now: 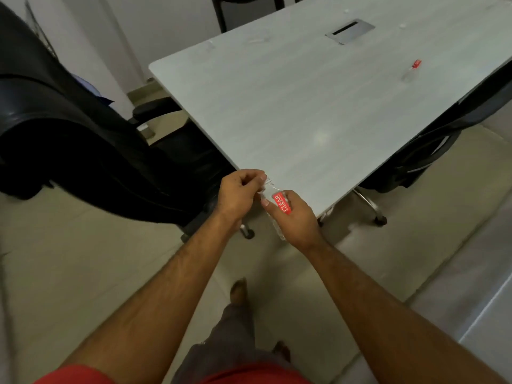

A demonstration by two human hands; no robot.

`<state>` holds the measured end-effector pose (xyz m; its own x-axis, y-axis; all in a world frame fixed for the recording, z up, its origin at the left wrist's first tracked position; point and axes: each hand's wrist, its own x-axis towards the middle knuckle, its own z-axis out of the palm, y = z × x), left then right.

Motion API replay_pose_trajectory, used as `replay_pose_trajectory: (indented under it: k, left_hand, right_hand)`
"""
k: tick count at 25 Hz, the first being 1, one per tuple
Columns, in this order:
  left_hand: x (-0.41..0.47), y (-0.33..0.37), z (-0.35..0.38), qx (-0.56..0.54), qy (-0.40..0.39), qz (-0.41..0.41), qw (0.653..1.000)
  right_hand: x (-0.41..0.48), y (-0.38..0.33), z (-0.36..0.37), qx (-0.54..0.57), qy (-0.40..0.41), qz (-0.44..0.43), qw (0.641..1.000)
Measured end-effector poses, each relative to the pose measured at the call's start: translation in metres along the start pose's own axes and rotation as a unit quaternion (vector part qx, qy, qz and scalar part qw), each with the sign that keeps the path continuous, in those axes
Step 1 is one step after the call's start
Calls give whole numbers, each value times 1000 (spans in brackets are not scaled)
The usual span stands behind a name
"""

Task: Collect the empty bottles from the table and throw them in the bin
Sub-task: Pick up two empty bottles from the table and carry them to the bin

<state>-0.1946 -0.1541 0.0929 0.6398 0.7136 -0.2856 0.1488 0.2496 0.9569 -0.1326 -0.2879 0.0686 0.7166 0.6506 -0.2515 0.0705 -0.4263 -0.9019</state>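
Risk: thin crushed bottle (278, 206) could slip or pop out if the cap end gets twisted too hard; second bottle (412, 71) at the far right of the surface (277, 106) could get forgotten. Right hand (293, 217) wraps the red-labelled body; left hand (238, 194) pinches its neck, just off the near corner. No bin visible.

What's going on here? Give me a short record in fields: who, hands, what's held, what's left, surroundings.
who: a person standing at a corner of the pale grey table
right hand: gripping a clear plastic bottle with a red label
left hand: pinching at the bottle's neck
left on table: second small clear bottle with red label, lying far right
surroundings: black office chairs
bin: not in view
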Motion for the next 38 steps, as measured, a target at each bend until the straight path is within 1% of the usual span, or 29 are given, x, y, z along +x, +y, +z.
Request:
replay_pose_trajectory:
  k: [1,3,5,7,10,12,13,14,15,16,17,18,20,21,22,23,25,26,27,28,30,31,32,33,34,36,37,38]
  left_hand:
    - [-22,-3,-17,-1,6,1,1000]
    - [-37,-3,-35,13,8,-7,1000]
    - [-61,-5,-69,27,17,-17,999]
    - [-87,-7,-120,34,52,-19,998]
    - [-123,-11,-210,19,102,-19,994]
    - [-144,-6,-275,-20,107,-4,994]
    - [-154,-1,-309,-42,103,-1,994]
    - [-167,5,-347,-62,96,1,993]
    - [-177,11,-386,-79,88,10,993]
    - [-187,16,-423,-95,84,20,992]
    - [-195,21,-460,-109,89,25,990]
    - [-201,25,-482,-118,106,23,987]
    - [-207,32,-518,-106,171,17,979]
    - [-208,35,-536,-101,203,23,974]
    - [-208,39,-548,-103,221,33,969]
    - [-206,41,-568,-112,241,46,963]
    - [-193,46,-616,-127,270,67,952]
    - [-183,49,-639,-137,271,67,950]
    - [-171,52,-663,-148,258,68,952]
    - [-156,55,-687,-155,234,72,957]
    - [-129,60,-728,-163,189,91,964]
    - [-114,63,-746,-167,172,103,965]
    - [-95,70,-764,-170,162,104,966]
    - [-79,76,-778,-162,161,97,969]
    - [-56,84,-792,-148,174,85,970]
    - [-7,105,-816,-96,216,78,968]
    - [14,115,-826,-84,236,79,965]
    - [34,126,-837,-87,244,77,963]
  right_hand:
    - [-21,-4,14,-7,-7,-3,1000]
    - [-34,-9,28,-44,-9,-9,999]
    - [-54,-20,53,-96,-34,-38,994]
    - [-77,-35,92,-122,-69,-58,988]
    - [-105,-60,174,-117,-119,-69,984]
    - [-119,-85,238,-66,-160,-64,983]
    - [-125,-98,268,-6,-196,-40,980]
    - [-134,-113,301,63,-247,-2,967]
    - [-143,-129,334,127,-299,34,945]
    - [-152,-144,367,165,-334,50,927]
    - [-161,-158,400,168,-343,44,923]
    - [-166,-166,424,148,-326,15,933]
    - [-172,-182,468,81,-253,-78,961]
    - [-173,-193,491,41,-222,-114,968]
    - [-173,-204,504,-2,-200,-142,969]
    - [-170,-216,523,-51,-195,-168,965]
    - [-156,-243,564,-131,-195,-219,947]
    - [-145,-256,583,-124,-210,-225,943]
    - [-131,-270,603,-80,-243,-206,944]
    - [-114,-282,622,-19,-293,-163,942]
    - [-85,-305,649,76,-396,-69,912]
    - [-67,-315,663,89,-431,-48,897]
    - [-49,-327,679,88,-446,-43,890]
    - [-31,-335,693,74,-442,-50,892]
    - [-11,-345,710,47,-418,-68,905]
    - [29,-369,742,-38,-340,-136,930]
    - [46,-379,754,-77,-297,-167,937]
    - [63,-391,763,-93,-271,-179,941]
